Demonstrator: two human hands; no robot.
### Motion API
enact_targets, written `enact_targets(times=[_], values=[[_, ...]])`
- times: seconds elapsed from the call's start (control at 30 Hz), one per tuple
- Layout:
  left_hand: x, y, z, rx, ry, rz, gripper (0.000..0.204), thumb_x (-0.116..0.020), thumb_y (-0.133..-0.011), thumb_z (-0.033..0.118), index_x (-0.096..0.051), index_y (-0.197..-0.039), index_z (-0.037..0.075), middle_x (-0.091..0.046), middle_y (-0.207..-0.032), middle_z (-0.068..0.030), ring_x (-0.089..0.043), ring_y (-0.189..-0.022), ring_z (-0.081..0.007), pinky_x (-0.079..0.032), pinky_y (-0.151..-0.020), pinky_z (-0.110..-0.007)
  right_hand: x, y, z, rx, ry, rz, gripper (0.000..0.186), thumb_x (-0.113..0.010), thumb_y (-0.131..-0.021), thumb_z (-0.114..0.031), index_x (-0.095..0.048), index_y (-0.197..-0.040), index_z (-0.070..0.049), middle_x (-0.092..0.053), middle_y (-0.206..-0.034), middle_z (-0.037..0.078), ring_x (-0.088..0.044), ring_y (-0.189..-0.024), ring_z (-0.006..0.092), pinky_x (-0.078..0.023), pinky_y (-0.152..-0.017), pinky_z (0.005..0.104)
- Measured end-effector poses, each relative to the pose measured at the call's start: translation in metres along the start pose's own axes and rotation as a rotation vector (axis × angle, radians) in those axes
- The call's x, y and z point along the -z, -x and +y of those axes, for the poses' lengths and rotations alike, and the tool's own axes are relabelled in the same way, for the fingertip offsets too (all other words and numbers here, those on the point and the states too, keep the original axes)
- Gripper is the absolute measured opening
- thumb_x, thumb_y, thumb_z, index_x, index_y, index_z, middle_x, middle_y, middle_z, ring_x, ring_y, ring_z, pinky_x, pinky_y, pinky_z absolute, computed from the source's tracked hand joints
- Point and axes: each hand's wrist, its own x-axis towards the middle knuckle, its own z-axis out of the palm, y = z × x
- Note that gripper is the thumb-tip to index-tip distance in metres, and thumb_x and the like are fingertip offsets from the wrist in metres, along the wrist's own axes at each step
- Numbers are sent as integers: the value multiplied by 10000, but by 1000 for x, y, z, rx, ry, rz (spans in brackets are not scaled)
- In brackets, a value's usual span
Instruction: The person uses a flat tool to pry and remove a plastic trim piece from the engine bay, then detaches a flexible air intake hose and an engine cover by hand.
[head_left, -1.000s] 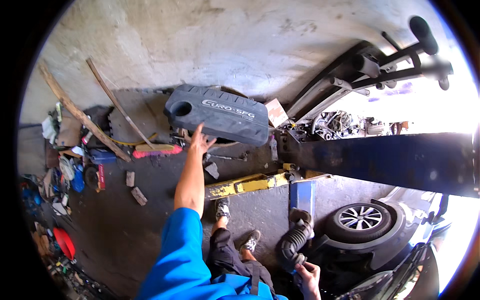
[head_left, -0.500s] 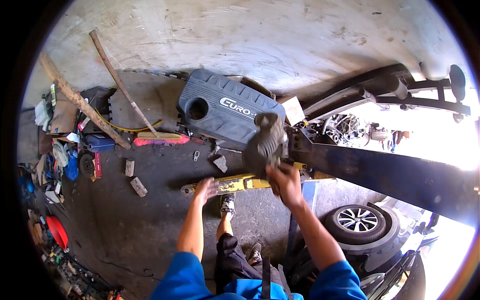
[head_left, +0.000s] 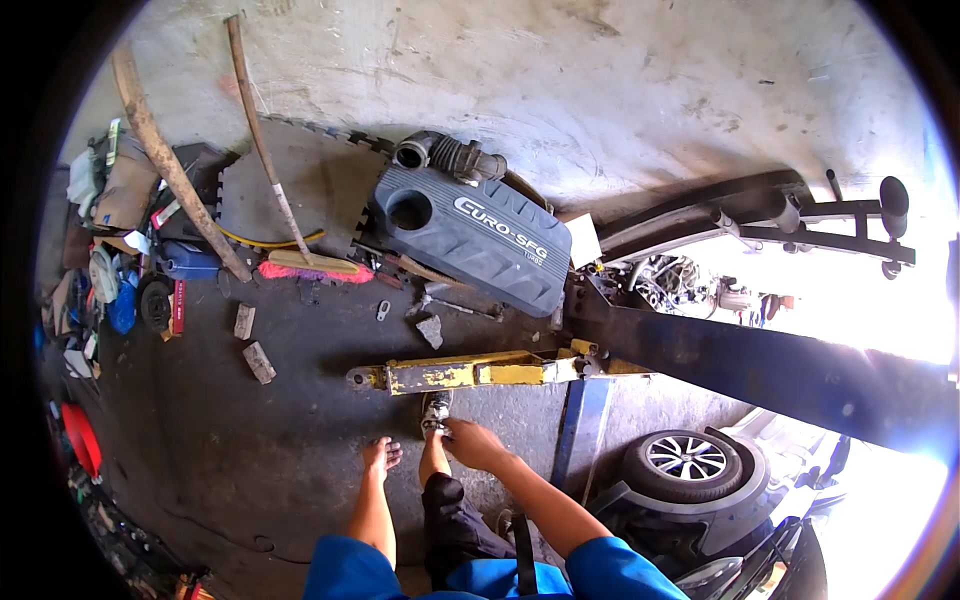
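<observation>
A dark ribbed air intake hose (head_left: 462,158) lies on the far edge of the dark grey plastic engine cover (head_left: 480,225). Well short of it, my right hand (head_left: 472,444) hangs over my shoe with nothing in it, its fingers loosely stretched. Left of it, my left hand (head_left: 380,456) is empty too, with slightly bent fingers held apart. Beyond both hands, a worn yellow lift arm (head_left: 450,373) reaches across the floor from the blue post (head_left: 750,360). Neither hand touches it.
Two wooden poles (head_left: 165,165) lean against the wall, one ending at a pink-bristled broom (head_left: 312,264). Wood blocks (head_left: 258,362) and a stone lie on the floor. Assorted clutter fills the left side. A car wheel (head_left: 690,460) stands at the right.
The ribbed intake hose has left my right hand and now rests on the engine cover. Both hands have drawn back toward me.
</observation>
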Motion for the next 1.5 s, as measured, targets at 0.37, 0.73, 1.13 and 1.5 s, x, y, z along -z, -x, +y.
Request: enact_targets(times=[0.37, 0.73, 1.13, 1.5], values=[[-118, 58, 27, -53, 201, -98, 132, -584, -900, 184, -587, -991, 88, -688, -789, -84, -668, -619, -206, -554, -507, -330, -86, 281, 225, -831, -736, 484, 248, -641, -879, -219, -713, -1005, -18, -715, -808, 107, -681, -721, 191, -551, -672, 354], [-338, 193, -46, -204, -1004, -595, 177, -530, -899, 282, -562, -891, 108, -644, -844, -68, -616, -706, -235, -521, -602, -386, -380, 349, 167, -839, -1312, 913, 350, -576, -896, -293, -695, -1155, -90, -740, -894, 116, -719, -749, 203, -584, -662, 363], [-271, 302, -352, -242, -1873, -837, 381, -539, -929, 269, -565, -1199, 0, -659, -1147, -169, -647, -1026, -354, -539, -865, -476, -729, 252, -71, -1590, -2632, 976, 307, -655, -807, -225, -731, -1021, -17, -690, -1140, 198, -645, -1114, 362, -535, -933, 405], [46, 403, -707, 114, -2806, -1484, 233, -597, -935, 200, -661, -1048, 6, -711, -843, -123, -691, -694, -216, -564, -596, -325, -834, 278, -50, -1748, -2536, 2093, 250, -731, -802, -205, -740, -964, -15, -734, -940, 173, -707, -907, 287, -542, -799, 384]])
